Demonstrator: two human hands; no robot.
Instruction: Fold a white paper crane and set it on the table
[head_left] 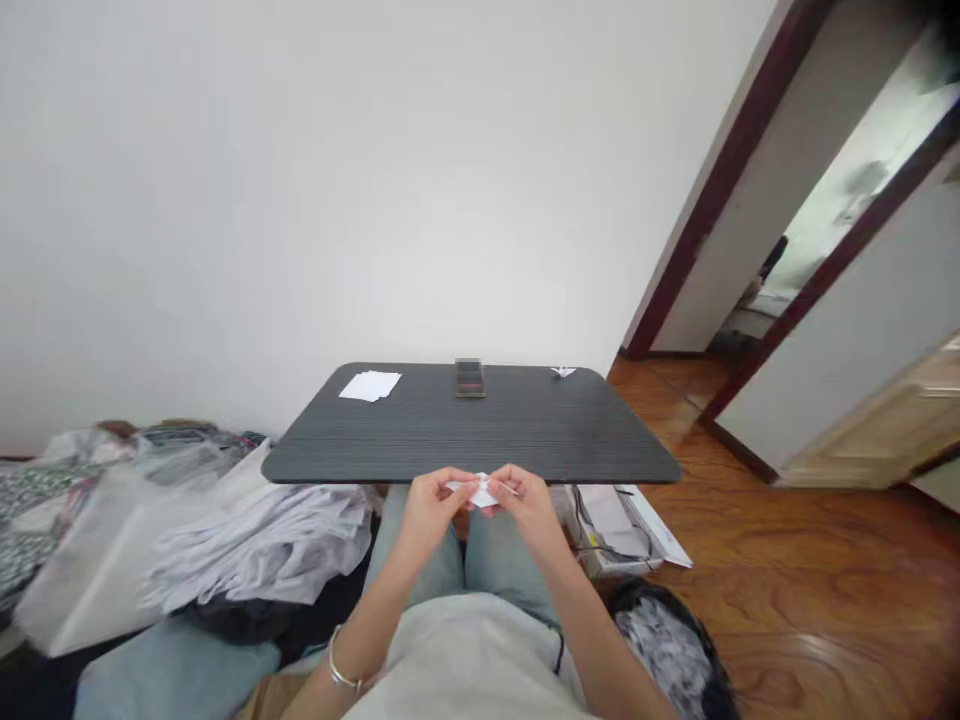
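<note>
A small folded piece of white paper is pinched between both hands just off the near edge of the dark table. My left hand grips its left side with thumb and fingers. On the other side my right hand holds it the same way, fingertips close to those of the left. The fingers cover much of the paper, so its exact folds cannot be made out. A stack of white paper sheets lies at the table's back left. Near the back right corner sits a small folded white paper figure.
A phone-like dark rectangular object lies at the table's back middle, near the white wall. Piled clothes are at the left. Under the table's right side stands an open box, with a black bag nearer me.
</note>
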